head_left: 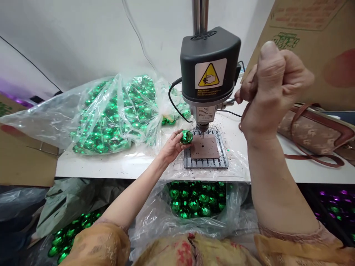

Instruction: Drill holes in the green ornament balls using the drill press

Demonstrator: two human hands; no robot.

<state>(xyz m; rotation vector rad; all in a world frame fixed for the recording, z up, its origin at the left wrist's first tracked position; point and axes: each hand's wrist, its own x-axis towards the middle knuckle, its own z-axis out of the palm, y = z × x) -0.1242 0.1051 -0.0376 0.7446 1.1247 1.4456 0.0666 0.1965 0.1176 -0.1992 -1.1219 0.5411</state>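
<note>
My left hand point(172, 147) pinches a shiny green faceted ball point(186, 137) at the left edge of the drill press's slotted base plate point(206, 162), beside a brown pad point(204, 146) under the drill bit. My right hand point(270, 87) is raised in a fist, wrapped around the press's feed lever point(230, 101), which sticks out from the right of the black drill head point(209, 64). The ball sits just left of the bit, not under it.
A clear plastic bag point(111, 111) full of green balls lies on the white table point(133, 162) to the left. Another bag of green balls point(194, 201) hangs below the table's front edge. Cardboard boxes point(310, 37) and a brown handbag point(313, 133) stand on the right.
</note>
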